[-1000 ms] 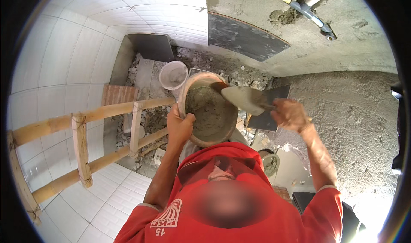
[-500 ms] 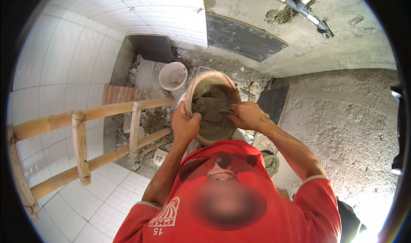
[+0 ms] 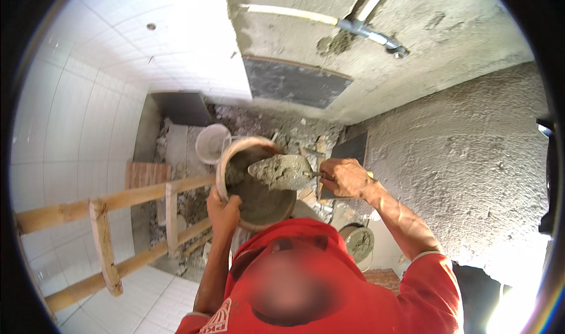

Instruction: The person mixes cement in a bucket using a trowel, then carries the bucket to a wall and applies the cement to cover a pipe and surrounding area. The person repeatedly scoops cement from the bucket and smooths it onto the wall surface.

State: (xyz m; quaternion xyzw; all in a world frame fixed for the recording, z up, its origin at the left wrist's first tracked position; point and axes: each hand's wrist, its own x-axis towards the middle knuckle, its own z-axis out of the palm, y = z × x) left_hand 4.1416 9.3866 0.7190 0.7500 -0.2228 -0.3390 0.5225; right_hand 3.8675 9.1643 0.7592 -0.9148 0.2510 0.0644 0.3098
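A round bucket [image 3: 222,178] with wet grey mortar [image 3: 259,201] inside stands tilted in front of me. My left hand [image 3: 223,209] grips its rim at the left, the thumb over the edge. Above the right side of the bucket is a trowel [image 3: 309,174], its blade covered by a heap of mortar. My right hand [image 3: 347,178] is closed round the trowel's handle, which is mostly hidden by the fingers.
A wooden ladder [image 3: 106,240] leans in from the left. Beyond the bucket, a white pail [image 3: 212,144] sits on rubble. Another mortar bucket [image 3: 358,243] stands low at the right. Dark tiles [image 3: 297,81] line the far wall, below a pipe [image 3: 371,34]; a rough cement wall [image 3: 453,157] rises at right.
The trowel has come up out of the bucket to the right, carrying mortar. My left hand still holds the rim. The whole view has shifted, with the bucket now lower and further left.
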